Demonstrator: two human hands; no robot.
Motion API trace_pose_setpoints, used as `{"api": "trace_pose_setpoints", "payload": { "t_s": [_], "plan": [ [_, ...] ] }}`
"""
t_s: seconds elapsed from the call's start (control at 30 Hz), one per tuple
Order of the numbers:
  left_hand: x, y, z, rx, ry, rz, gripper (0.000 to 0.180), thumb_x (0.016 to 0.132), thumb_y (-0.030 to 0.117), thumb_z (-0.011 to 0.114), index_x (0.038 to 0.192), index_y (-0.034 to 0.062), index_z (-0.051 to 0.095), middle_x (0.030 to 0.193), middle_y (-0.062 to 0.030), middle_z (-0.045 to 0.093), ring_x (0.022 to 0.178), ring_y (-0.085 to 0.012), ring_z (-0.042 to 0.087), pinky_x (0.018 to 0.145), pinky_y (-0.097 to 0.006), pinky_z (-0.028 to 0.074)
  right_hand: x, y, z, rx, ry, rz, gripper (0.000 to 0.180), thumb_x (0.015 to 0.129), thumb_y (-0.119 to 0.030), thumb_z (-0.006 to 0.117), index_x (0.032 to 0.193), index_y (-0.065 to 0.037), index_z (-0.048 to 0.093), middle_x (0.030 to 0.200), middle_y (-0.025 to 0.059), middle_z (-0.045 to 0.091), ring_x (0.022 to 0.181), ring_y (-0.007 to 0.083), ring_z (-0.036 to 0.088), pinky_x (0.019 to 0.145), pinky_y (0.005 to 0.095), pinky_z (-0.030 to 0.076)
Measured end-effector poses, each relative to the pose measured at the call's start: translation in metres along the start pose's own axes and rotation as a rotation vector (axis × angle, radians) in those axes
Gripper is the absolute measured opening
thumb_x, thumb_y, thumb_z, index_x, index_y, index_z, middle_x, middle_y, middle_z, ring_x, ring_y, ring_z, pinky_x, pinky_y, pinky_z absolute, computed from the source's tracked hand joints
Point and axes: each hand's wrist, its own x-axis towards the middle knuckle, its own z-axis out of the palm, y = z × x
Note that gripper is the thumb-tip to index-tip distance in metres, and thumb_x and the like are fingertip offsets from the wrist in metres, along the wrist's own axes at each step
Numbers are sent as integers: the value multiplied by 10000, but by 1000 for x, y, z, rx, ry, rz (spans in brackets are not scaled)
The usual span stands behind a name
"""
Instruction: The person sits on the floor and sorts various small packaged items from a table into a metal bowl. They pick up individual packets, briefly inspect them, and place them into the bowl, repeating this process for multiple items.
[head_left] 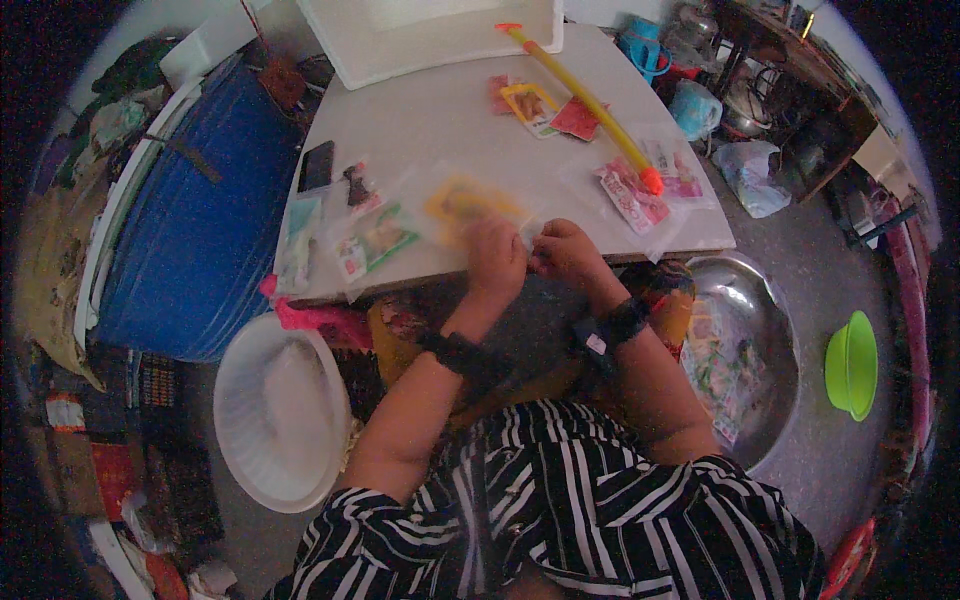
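Near the table's front edge, my left hand (497, 258) and my right hand (566, 250) are close together, fingers closed in a pinch. Both grip a yellow plastic packet (465, 203), blurred by motion, with a clear corner showing between the fingertips. A green-and-clear packet (378, 240) lies to the left of my left hand. Beside it are a pale clear packet (298, 245) and a small dark item (356, 186) on a reddish wrapper. To the right of my right hand rests a pink-and-white packet (632, 196), partly under a yellow tube (585, 100) with orange ends.
A white foam box (350, 65) stands at the table's (420, 130) far edge, near several red and yellow packets (532, 108). A black phone (317, 166) lies left. Below are a white basin (283, 420), a metal basin (790, 370) with packets, a green bowl (851, 366) and a blue barrel (190, 220).
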Motion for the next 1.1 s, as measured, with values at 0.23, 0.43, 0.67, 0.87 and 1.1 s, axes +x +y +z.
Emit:
{"api": "trace_pose_setpoints", "payload": {
  "t_s": [0.23,0.43,0.67,0.87,1.1],
  "plan": [
    [-4,6,-6,-99,14,2,77,706,47,437,771,8,426,805,-176,443,780,-339,411,695,-410,326,24,-6,33,-143,-62,12,55,633,-102,520,642,-48,518,603,85,516,595,234,497,516,306,395],
    [-7,8,-20,-214,-78,-177,96,727,66,433,805,9,429,821,-172,454,782,-341,430,692,-397,348,10,-56,18,-155,-167,-89,119,687,-118,494,770,-32,495,656,57,510,599,174,495,522,268,402],
    [7,25,-58,-235,-128,-176,148,755,86,422,876,2,437,872,-190,457,812,-348,441,699,-395,361,1,-96,-28,329,315,575,150,738,-165,488,828,-49,456,682,23,485,591,106,482,534,204,396],
    [-20,28,-72,-205,-183,-79,158,769,92,424,888,-9,447,905,-179,480,838,-321,468,731,-379,374,-15,-71,-24,428,78,590,161,744,-183,481,831,-51,453,715,39,492,651,144,504,573,260,428],
    [-49,13,-78,-15,-485,46,159,717,74,442,843,-23,440,873,-187,458,820,-342,440,742,-398,354,-29,-63,-6,-352,-268,148,288,706,-171,557,928,-34,436,835,67,524,735,211,520,662,301,420]
  ]
}}
